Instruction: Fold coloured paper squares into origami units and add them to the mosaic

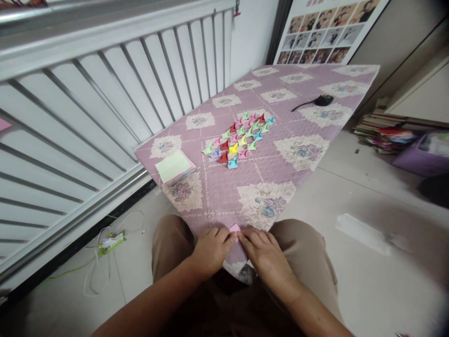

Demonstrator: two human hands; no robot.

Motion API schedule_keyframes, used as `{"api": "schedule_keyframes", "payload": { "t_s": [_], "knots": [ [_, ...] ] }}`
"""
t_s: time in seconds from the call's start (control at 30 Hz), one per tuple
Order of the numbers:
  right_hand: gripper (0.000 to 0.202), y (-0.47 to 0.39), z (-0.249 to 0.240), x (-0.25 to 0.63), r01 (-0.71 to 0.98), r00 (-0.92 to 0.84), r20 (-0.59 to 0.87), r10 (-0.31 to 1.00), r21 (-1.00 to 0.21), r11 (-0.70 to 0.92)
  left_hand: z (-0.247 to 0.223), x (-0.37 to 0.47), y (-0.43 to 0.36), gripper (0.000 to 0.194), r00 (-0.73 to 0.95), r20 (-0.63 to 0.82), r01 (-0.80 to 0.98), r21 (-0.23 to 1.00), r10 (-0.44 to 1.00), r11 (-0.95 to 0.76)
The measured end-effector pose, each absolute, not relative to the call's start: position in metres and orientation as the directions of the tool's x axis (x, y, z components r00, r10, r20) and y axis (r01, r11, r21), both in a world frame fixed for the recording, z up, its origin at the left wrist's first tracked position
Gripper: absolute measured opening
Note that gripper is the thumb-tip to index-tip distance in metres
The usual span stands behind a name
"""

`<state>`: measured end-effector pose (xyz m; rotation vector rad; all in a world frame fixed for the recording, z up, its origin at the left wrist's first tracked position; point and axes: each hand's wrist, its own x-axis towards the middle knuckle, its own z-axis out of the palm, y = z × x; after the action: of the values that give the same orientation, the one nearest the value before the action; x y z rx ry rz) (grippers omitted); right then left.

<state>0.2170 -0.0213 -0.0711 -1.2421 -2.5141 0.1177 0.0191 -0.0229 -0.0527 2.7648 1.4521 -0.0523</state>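
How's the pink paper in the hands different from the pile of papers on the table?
The pink paper shows only a small pointed bit, while the pile of papers shows a wide, flat top sheet. The pink paper is pink; the pile's top is pale green. The left hand and right hand hold the pink paper, while nobody touches the pile. Both are paper.
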Motion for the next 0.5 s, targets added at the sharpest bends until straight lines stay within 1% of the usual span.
{"api": "schedule_keyframes", "payload": {
  "t_s": [0.13,0.23,0.3,0.37,0.4,0.5],
  "knots": [
    [0.039,-0.023,-0.071,0.216,0.774,-0.542,0.25,0.802,-0.223,0.593,-0.052,0.022,-0.026,0.038,0.567,-0.056,0.82,-0.062,0.822,-0.569],
    [0.034,-0.018,-0.065,0.215,0.772,-0.499,0.239,0.833,-0.315,0.552,-0.05,0.023,-0.026,0.038,0.59,-0.058,0.801,-0.083,0.805,-0.593],
    [0.025,-0.012,-0.06,0.212,0.773,-0.433,0.222,0.874,-0.407,0.487,-0.048,0.022,-0.025,0.038,0.601,-0.056,0.793,-0.08,0.797,-0.604],
    [0.011,-0.008,-0.058,0.207,0.787,-0.345,0.21,0.915,-0.466,0.404,-0.049,0.021,-0.025,0.038,0.603,-0.056,0.793,-0.067,0.796,-0.605],
    [0.009,-0.006,-0.058,0.204,0.803,-0.297,0.208,0.932,-0.475,0.361,-0.049,0.021,-0.025,0.038,0.599,-0.056,0.797,-0.057,0.799,-0.601],
    [0.012,-0.003,-0.06,0.197,0.848,-0.196,0.213,0.957,-0.454,0.274,-0.051,0.02,-0.025,0.036,0.568,-0.056,0.823,0.0,0.821,-0.568]
  ]
}}
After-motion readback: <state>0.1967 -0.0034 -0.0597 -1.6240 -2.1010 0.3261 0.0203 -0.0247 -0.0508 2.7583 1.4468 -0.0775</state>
